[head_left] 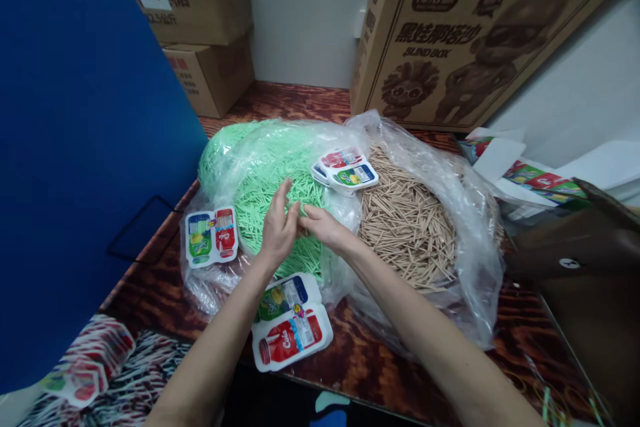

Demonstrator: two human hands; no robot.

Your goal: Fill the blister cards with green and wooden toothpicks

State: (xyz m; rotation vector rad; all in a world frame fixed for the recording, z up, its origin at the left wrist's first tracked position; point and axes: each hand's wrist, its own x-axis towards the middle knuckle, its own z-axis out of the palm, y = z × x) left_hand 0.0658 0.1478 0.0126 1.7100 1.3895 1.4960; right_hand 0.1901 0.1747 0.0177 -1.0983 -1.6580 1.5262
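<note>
Over a clear plastic bag of thin green sticks (260,203), my left hand (280,227) is held with its fingers stretched and its thumb apart. The fingertips of my right hand (325,225) meet close by the left palm, bent and pressed together; whatever lies between them is too small to make out. A printed cola-and-lemon drink card pack (211,237) lies on the bag to the left. Another such pack (293,327) rests in front, partly behind my left forearm. A small stack of these packs (347,170) sits between the two bags.
To the right is an open bag of brown sticks (407,227). Cardboard boxes (210,73) are stacked back left; a large printed box (450,47) stands back right. A blue panel (90,147) borders the left. Striped packs (115,373) pile up at lower left, below the wooden table (360,353).
</note>
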